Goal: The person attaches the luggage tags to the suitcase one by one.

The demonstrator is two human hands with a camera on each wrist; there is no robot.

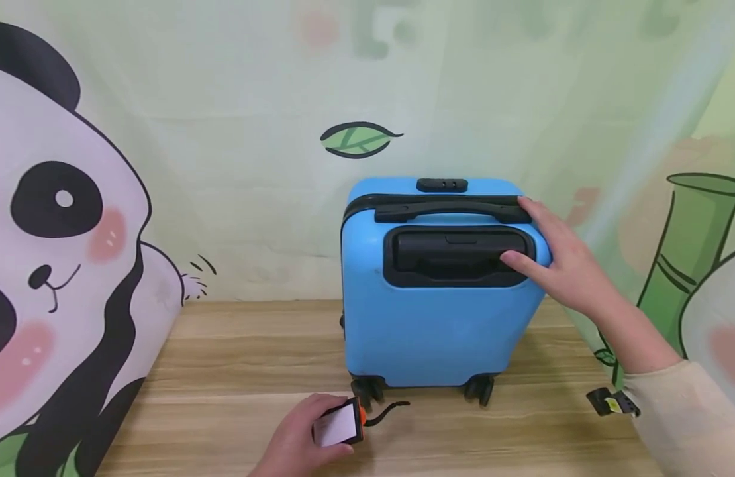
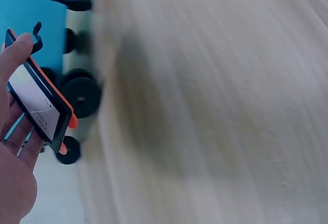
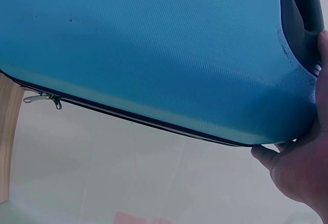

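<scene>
A blue hard-shell suitcase point(image 1: 433, 331) stands upright on its black wheels. Its black carry handle point(image 1: 453, 211) lies along the top, above the recessed pull handle point(image 1: 459, 255). My right hand point(image 1: 561, 265) grips the upper right corner, thumb over the front by the recess and fingers along the top edge and side. The right wrist view shows the suitcase shell point(image 3: 154, 55) with those fingers bent round its rim. Low in front of the wheels, my left hand point(image 1: 304, 430) holds a black and orange luggage tag point(image 2: 38, 96) with a white card face. Its black strap point(image 1: 387, 413) dangles free to the right.
Everything stands on a wood-grain surface point(image 1: 236, 371). Close behind the suitcase hangs a pale green backdrop point(image 1: 224, 165) printed with a panda, leaf and bamboo. A small black piece point(image 1: 613, 402) with a yellow patch shows by the right sleeve. Zipper pulls point(image 3: 43, 100) hang at the suitcase's side.
</scene>
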